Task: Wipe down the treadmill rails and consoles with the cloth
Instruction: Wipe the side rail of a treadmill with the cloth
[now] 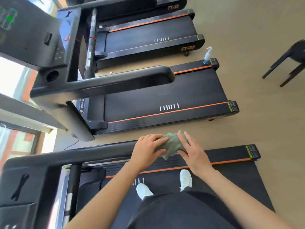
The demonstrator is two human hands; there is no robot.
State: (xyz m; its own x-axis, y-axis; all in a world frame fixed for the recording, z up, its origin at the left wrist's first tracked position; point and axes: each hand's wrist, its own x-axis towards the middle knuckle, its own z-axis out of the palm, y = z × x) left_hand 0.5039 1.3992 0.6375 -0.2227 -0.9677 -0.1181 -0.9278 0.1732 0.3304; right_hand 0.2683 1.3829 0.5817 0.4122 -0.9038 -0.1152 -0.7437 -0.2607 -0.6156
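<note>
A crumpled, soft green cloth (171, 144) sits just below the middle of the view, toward 6 o'clock, bunched over the free end of a smooth, rounded black handrail (82, 154). The rail's long axis runs from 9 o'clock to 3 o'clock, its end pointing to 3 o'clock. The cloth hangs across it, long axis about 12 to 6 o'clock.

The left hand (146, 151) lies on the cloth's 9 o'clock side and the right hand (194, 152) on its 3 o'clock side. Both press it with nearly straight, spread fingers, thumbs at its lower edge.

White shoes (143, 190) stand on the matte black belt (231, 179), which is edged by an orange stripe. At 8 o'clock the console (24, 187) carries a black wrench symbol.

The farther treadmill (148, 38) reads "TT-X2" on its rear end. The upright of the neighbouring treadmill (165, 93) shows "BRTW", the rest hidden. A clear pump bottle (207, 56) stands on its rear corner at 1 o'clock. A dark stool (292, 60) stands at 2 o'clock.
</note>
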